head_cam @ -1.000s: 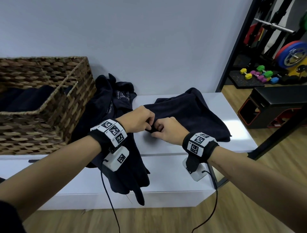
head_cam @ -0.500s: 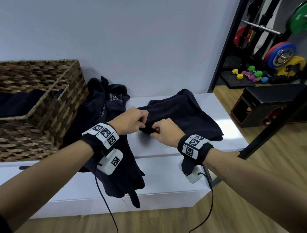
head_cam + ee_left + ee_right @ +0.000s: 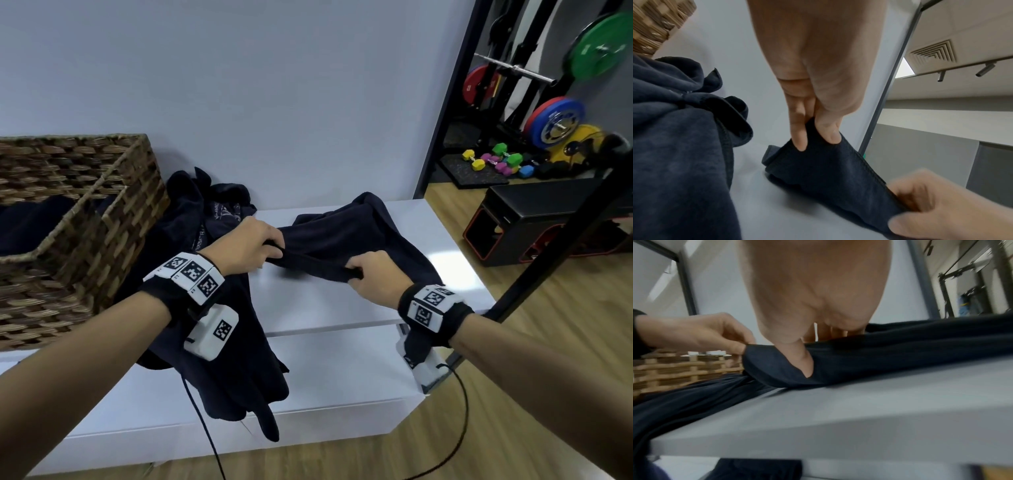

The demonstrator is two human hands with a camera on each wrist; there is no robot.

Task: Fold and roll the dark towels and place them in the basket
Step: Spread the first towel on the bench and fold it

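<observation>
— What are you working on, and where?

— A white bench top (image 3: 325, 308), glossy, stepped down to a lower white ledge in front, set against a plain pale wall (image 3: 274, 102). The floor is light wood. Through a dark-framed opening on my right there's a gym corner: a barbell rack with coloured weight plates (image 3: 551, 118), small bright dumbbells (image 3: 496, 161) and a black box (image 3: 534, 222).

— And your hands?

— My left hand (image 3: 245, 248) has finger and thumb pinched on one end of a dark towel's (image 3: 346, 240) near edge. My right hand (image 3: 371, 279) is curled round the same edge further along, thumb tucked under the cloth. The hem runs between them, just above the bench; the rest of the towel lies rumpled behind, toward the wall.

— The others?

— A heap of dark towels (image 3: 219, 274) spills over the bench's front, just beside the wicker basket (image 3: 102, 219) at my left, which has dark cloth inside.
</observation>
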